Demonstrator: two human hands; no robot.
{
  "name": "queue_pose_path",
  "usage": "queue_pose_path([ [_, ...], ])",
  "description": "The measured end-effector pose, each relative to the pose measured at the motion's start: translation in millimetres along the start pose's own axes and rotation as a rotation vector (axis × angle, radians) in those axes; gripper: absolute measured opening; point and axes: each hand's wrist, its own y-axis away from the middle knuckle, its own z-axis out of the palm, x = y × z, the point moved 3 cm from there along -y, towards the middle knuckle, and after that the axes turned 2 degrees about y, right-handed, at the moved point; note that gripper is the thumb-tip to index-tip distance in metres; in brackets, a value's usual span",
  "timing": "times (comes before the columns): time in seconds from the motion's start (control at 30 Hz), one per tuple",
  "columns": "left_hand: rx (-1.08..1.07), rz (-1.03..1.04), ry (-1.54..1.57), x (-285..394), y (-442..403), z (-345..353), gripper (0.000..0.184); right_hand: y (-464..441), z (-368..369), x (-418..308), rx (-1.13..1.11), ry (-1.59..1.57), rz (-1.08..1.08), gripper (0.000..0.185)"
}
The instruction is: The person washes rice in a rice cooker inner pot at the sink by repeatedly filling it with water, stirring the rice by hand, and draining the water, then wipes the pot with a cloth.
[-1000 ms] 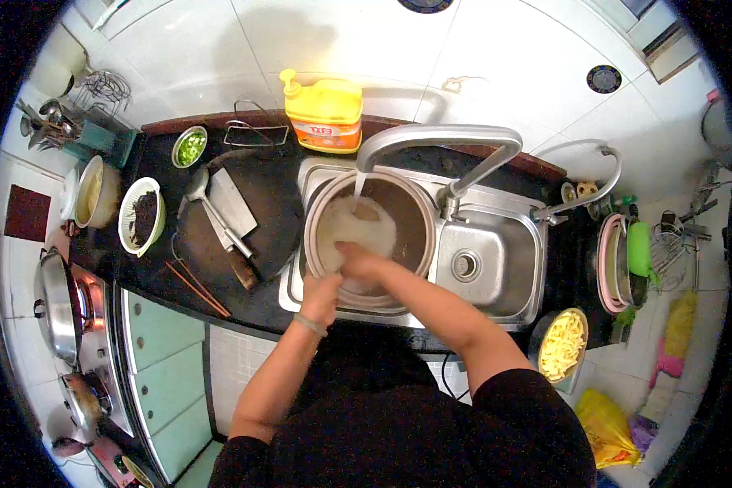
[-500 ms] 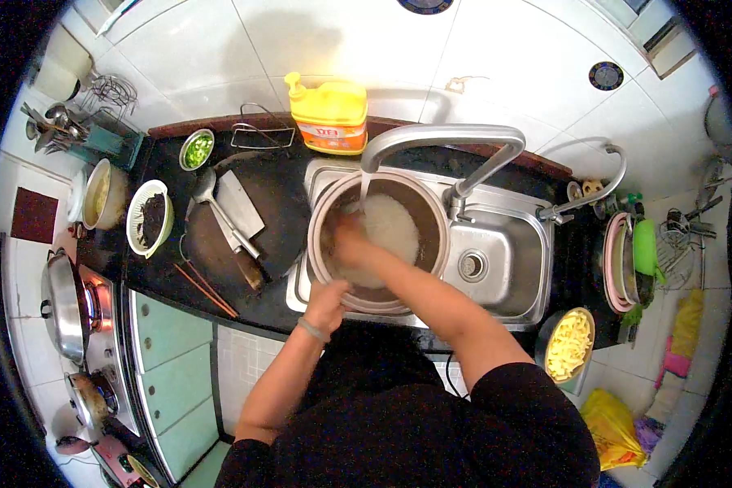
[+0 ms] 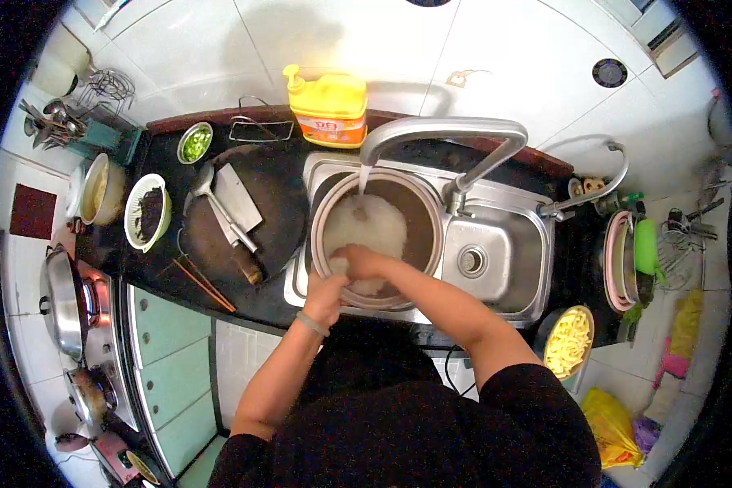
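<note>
A round pot [image 3: 437, 236] stands in the left basin of the steel sink [image 3: 496, 281], with whitish grains and cloudy water [image 3: 382, 228] inside. Water runs into it from the curved faucet [image 3: 447, 126]. My left hand [image 3: 325, 297] is closed on the pot's near-left rim. My right hand [image 3: 361, 263] is inside the pot near that rim, at the edge of the grains, its fingers curled; what they hold, if anything, cannot be made out.
Left of the sink lie a cleaver [image 3: 240, 203], a spatula [image 3: 224, 213] and chopsticks [image 3: 203, 286] by a basket of dark food [image 3: 150, 213]. A yellow bottle [image 3: 328, 110] stands behind. At the right edge is a bowl of yellow strips [image 3: 568, 343]. A lidded wok [image 3: 61, 302] sits over a flame.
My right hand swept to the far left inside the pot, then came back toward the near rim. The grains have shifted left. My left hand stays at the rim.
</note>
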Motion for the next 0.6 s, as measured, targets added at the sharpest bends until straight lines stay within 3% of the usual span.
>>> queue_pose_path([
  [0.03, 0.005, -0.002, -0.006, -0.4, 0.3, -2.9, 0.04, -0.1, -3.8, -9.6, 0.001, -0.008, -0.003, 0.034],
  [0.1, -0.001, -0.061, 0.026, -3.7, -0.1, -8.2, 0.04, 0.4, -15.0, -11.9, 0.163, -0.467, 0.328, 0.029],
  [0.13, 0.002, -0.062, 0.027, -5.7, 0.7, -9.5, 0.04, -4.0, -17.2, -10.2, 0.318, -0.411, 0.224, 0.025],
  [0.17, 0.004, -0.002, 0.054, -5.9, 1.8, -10.7, 0.037, -8.0, -18.8, -9.8, 0.316, -0.411, 0.224, 0.025],
  [0.23, 0.004, 0.058, 0.082, -3.4, 3.7, -10.5, 0.035, -6.9, -45.7, -14.4, 0.492, -0.385, 0.528, 0.022],
  [0.27, 0.02, 0.036, 0.057, -1.8, 4.9, -10.3, 0.034, -6.2, -60.6, -17.1, 0.493, -0.383, 0.53, 0.022],
  [0.37, 0.044, 0.012, 0.009, -1.5, 5.7, -12.3, 0.033, -1.9, -93.3, -7.9, 0.332, -0.126, 0.509, 0.027],
  [0.43, 0.052, 0.011, -0.01, 0.5, 6.8, -11.4, 0.032, 0.6, -95.1, 9.3, 0.117, 0.201, 0.386, 0.042],
  [0.47, 0.054, 0.043, 0.009, 3.4, 8.1, -8.9, 0.032, 0.5, -84.2, 24.8, 0.115, 0.204, 0.387, 0.042],
  [0.53, 0.052, 0.071, 0.031, 7.5, 7.9, -4.7, 0.032, 2.3, -46.9, 63.0, -0.016, 0.187, 0.551, 0.059],
  [0.6, 0.073, 0.052, 0.054, 8.6, 5.4, -1.6, 0.032, 9.3, -17.1, 48.8, -0.094, 0.055, 0.543, 0.064],
])
